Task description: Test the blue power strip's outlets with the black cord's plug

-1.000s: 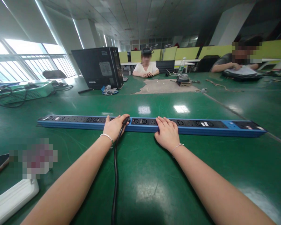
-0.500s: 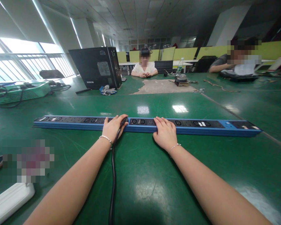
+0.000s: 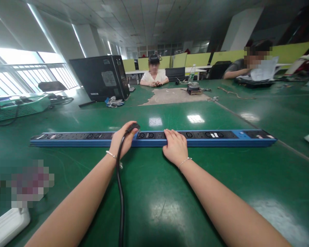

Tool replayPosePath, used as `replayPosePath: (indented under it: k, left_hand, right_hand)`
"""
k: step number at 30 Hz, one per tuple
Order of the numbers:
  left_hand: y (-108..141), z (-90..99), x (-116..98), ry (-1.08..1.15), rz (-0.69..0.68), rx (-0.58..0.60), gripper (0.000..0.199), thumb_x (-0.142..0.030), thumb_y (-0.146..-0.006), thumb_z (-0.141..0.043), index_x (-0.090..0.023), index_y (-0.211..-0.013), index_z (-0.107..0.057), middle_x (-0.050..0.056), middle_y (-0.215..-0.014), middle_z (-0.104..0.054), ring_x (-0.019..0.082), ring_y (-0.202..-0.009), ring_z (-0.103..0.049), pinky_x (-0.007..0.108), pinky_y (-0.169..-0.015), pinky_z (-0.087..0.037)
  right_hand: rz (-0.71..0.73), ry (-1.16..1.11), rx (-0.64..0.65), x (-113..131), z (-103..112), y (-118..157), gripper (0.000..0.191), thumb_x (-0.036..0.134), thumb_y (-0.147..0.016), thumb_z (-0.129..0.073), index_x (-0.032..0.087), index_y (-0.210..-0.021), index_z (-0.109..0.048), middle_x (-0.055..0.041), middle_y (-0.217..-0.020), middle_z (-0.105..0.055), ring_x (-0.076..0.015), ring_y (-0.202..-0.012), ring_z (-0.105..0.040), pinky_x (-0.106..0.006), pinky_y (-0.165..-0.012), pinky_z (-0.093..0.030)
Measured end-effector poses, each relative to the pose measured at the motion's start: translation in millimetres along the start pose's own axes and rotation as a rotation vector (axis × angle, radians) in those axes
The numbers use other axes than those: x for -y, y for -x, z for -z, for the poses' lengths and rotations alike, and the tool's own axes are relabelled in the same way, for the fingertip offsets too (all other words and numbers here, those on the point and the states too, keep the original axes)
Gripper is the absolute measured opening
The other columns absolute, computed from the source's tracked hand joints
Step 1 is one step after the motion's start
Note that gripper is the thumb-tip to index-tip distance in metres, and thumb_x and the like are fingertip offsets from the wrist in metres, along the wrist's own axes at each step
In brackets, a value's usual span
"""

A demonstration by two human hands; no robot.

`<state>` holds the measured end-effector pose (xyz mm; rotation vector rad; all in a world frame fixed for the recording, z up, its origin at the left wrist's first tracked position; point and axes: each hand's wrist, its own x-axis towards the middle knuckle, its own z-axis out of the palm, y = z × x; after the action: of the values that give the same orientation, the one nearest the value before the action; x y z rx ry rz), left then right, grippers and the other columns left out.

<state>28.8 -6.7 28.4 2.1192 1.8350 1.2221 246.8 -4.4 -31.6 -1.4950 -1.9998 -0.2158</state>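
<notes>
A long blue power strip [image 3: 151, 142] with a black face and rows of sockets lies across the green table in front of me. In my left hand [image 3: 121, 140] is a black power plug [image 3: 133, 127], gripped between thumb and fingers just above the strip's left-middle part. Its black cord [image 3: 121, 195] drops over my wrist toward the near edge of the view. The plug's front end is partly hidden, and it appears apart from the sockets. My right hand [image 3: 175, 144] holds the strip right of its middle, fingers across the top and thumb at the near side.
A black computer case [image 3: 100, 78] stands at the back left, gloves [image 3: 114, 102] beside it. Far left is a green basket [image 3: 33, 105] with cables. A white object [image 3: 10, 224] lies near left. Two people sit across the table [image 3: 211, 178], near a bottle [image 3: 192, 73].
My left hand has lifted the plug slightly off the strip and tilted it. My right hand stays on the strip. The whole view has shifted a little.
</notes>
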Motion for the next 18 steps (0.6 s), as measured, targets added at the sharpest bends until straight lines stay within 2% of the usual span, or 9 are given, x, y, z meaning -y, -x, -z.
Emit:
replayPosePath:
  k: [2, 8, 12, 18]
  left_hand:
    - [-1, -14.4, -13, -0.025, -0.057, 0.112, 0.032, -0.039, -0.084, -0.05, -0.026, -0.112, -0.058, 0.002, -0.106, -0.067, 0.019, -0.096, -0.061, 0.031, -0.087, -0.045]
    - [-11, -60.4, -39, -0.087, -0.125, 0.193, 0.027, -0.035, -0.085, -0.048, -0.023, -0.108, -0.056, 0.004, -0.103, -0.066, 0.018, -0.096, -0.061, 0.03, -0.087, -0.046]
    - [-16, -68.7, -47, -0.201, -0.146, 0.261, 0.028, -0.039, -0.087, -0.045, -0.023, -0.108, -0.054, 0.005, -0.1, -0.066, 0.019, -0.094, -0.061, 0.031, -0.083, -0.047]
    - [-15, -67.0, -60, -0.406, -0.178, 0.287, 0.03, -0.039, -0.087, -0.042, -0.022, -0.109, -0.052, 0.007, -0.101, -0.064, 0.022, -0.094, -0.061, 0.034, -0.078, -0.046]
  right_hand:
    - [-0.006, -0.019, -0.003, -1, 0, 0, 0.055, 0.014, -0.071, -0.046, 0.014, -0.127, -0.049, -0.0061, -0.13, -0.054, -0.0219, -0.123, -0.041, -0.038, -0.102, -0.026]
    - [-0.01, -0.062, -0.016, -3, 0, -1, 0.054, 0.01, -0.07, -0.046, 0.014, -0.123, -0.052, -0.0073, -0.127, -0.057, -0.0209, -0.122, -0.043, -0.037, -0.101, -0.028]
    - [-0.006, -0.075, -0.028, -4, -1, -1, 0.049, 0.01, -0.073, -0.044, 0.015, -0.121, -0.055, -0.0072, -0.126, -0.058, -0.021, -0.121, -0.044, -0.037, -0.101, -0.028]
    - [-0.01, -0.095, -0.026, -4, 1, -1, 0.046, 0.009, -0.076, -0.042, 0.015, -0.12, -0.056, -0.0066, -0.125, -0.058, -0.0204, -0.121, -0.045, -0.036, -0.101, -0.028]
